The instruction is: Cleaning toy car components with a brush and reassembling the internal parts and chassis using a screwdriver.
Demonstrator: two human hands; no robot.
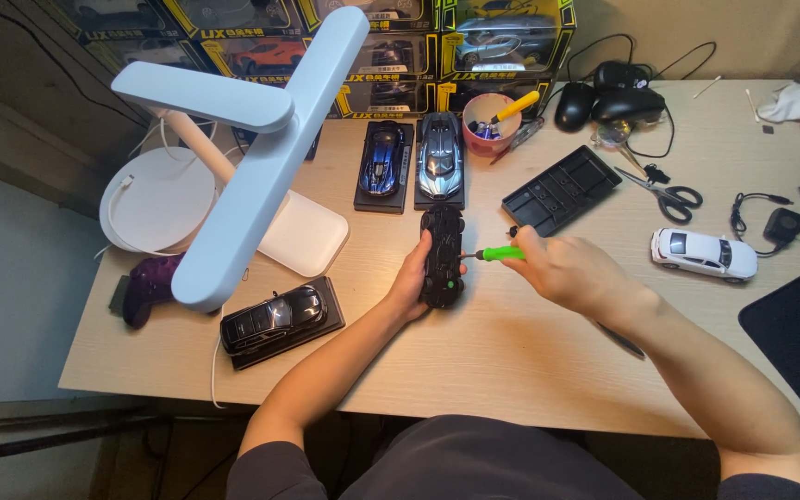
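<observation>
Black model car (442,256) gripped in left hand (412,278); right hand (562,268) fingers hold one green screwdriver (495,253).

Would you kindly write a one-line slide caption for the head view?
Left hand holds an upturned black model car while the right hand applies a green-handled screwdriver over a wooden desk.

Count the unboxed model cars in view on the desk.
5: black car upside down in the left hand, blue and silver at the back, black front-left, white right. Boxed ones excluded.
</observation>
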